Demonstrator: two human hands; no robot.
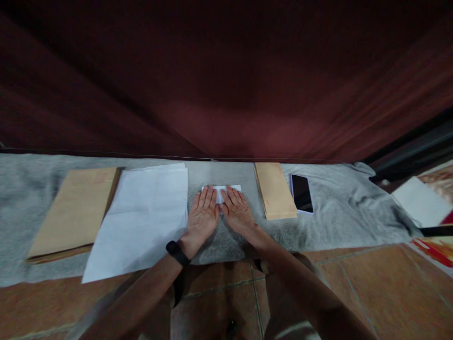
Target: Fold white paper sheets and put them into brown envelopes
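A small folded white paper (222, 191) lies on a grey cloth (336, 208) spread over the floor. My left hand (202, 215) and my right hand (238, 211) press flat on it side by side, fingers together and pointing away from me, covering most of the paper. A black band sits on my left wrist. To the left of my hands lies a stack of white sheets (141, 217). Just right of my right hand is a narrow stack of brown envelopes (274, 190).
A larger stack of brown envelopes (74, 212) lies at the far left. A black phone (302, 192) rests beside the narrow stack. A dark red curtain (226, 80) hangs behind the cloth. Terracotta floor tiles (371, 283) are near me, and white paper (421, 200) lies at far right.
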